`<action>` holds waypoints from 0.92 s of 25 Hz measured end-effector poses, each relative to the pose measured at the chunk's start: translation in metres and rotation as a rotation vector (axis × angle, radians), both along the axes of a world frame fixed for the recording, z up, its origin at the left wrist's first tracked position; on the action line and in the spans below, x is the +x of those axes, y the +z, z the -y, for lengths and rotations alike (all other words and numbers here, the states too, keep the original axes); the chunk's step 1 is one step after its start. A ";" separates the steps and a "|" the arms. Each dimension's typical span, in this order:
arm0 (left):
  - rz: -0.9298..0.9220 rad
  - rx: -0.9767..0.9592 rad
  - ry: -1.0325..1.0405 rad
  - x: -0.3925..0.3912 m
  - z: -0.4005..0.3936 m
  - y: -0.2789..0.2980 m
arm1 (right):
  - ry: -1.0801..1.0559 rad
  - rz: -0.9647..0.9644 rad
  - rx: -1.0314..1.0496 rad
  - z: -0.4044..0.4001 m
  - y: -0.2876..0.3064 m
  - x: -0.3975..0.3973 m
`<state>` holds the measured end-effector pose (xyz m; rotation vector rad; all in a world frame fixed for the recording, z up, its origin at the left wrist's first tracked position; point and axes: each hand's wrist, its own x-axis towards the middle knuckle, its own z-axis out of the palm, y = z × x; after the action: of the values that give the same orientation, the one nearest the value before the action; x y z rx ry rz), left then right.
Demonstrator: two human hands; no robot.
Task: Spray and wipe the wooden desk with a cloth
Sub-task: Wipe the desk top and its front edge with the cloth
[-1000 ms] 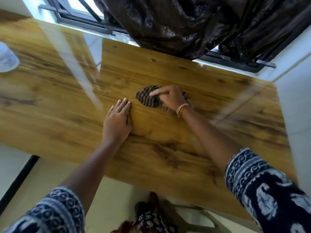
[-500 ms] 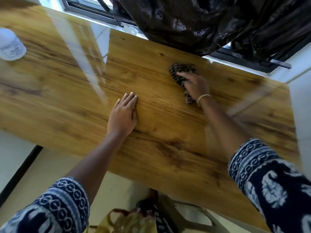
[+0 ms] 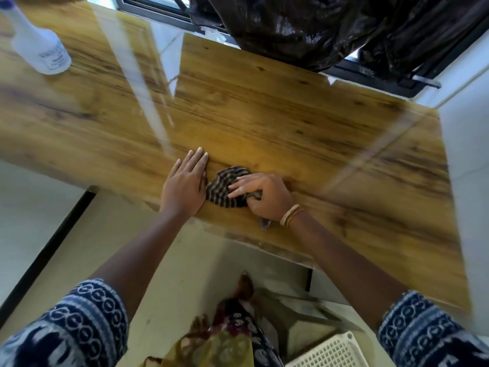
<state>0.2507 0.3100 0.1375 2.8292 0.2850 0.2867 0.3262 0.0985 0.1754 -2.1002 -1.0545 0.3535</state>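
The glossy wooden desk point(image 3: 264, 115) fills the middle of the head view. A dark striped cloth point(image 3: 225, 186) lies bunched near the desk's front edge. My right hand point(image 3: 262, 194) presses on the cloth, its thumb and fingers curled round the cloth's right part. My left hand point(image 3: 185, 181) rests flat on the desk, fingers straight, just left of the cloth and touching its edge. A white spray bottle point(image 3: 39, 46) stands at the far left of the desk, away from both hands.
A shiny black curtain point(image 3: 330, 30) hangs over the window frame point(image 3: 158, 9) behind the desk. A white wall point(image 3: 468, 144) borders the desk's right end. Below the front edge are the floor, my foot point(image 3: 244, 284) and a white slatted plastic basket point(image 3: 333, 353).
My right hand has pulled the cloth from the desk's far side back to its front edge, next to my left hand. My left hand stays flat on the desk.
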 end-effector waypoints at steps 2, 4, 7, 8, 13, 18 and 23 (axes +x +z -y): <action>-0.019 0.016 -0.001 -0.006 0.003 0.001 | -0.195 -0.167 0.110 0.007 0.014 0.011; -0.037 0.027 0.002 -0.008 0.004 0.000 | -0.459 -0.214 0.192 0.025 0.031 0.040; -0.031 0.017 0.017 -0.007 0.004 0.001 | -0.655 -0.095 0.035 0.056 0.029 0.081; -0.025 0.011 0.021 -0.007 0.004 0.002 | -0.670 -0.070 -0.059 0.060 0.022 0.084; -0.063 -0.004 0.008 -0.008 0.004 0.005 | -0.344 0.052 -0.126 0.022 0.003 0.028; -0.107 0.034 -0.042 -0.037 0.010 0.004 | -0.151 0.015 -0.030 0.015 -0.004 -0.077; -0.142 0.025 -0.095 -0.072 0.019 0.005 | -0.290 -0.318 0.102 0.035 0.010 -0.114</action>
<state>0.1790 0.2912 0.1425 2.8821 0.1758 0.0700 0.2127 0.0632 0.1855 -1.9872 -0.5632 0.4599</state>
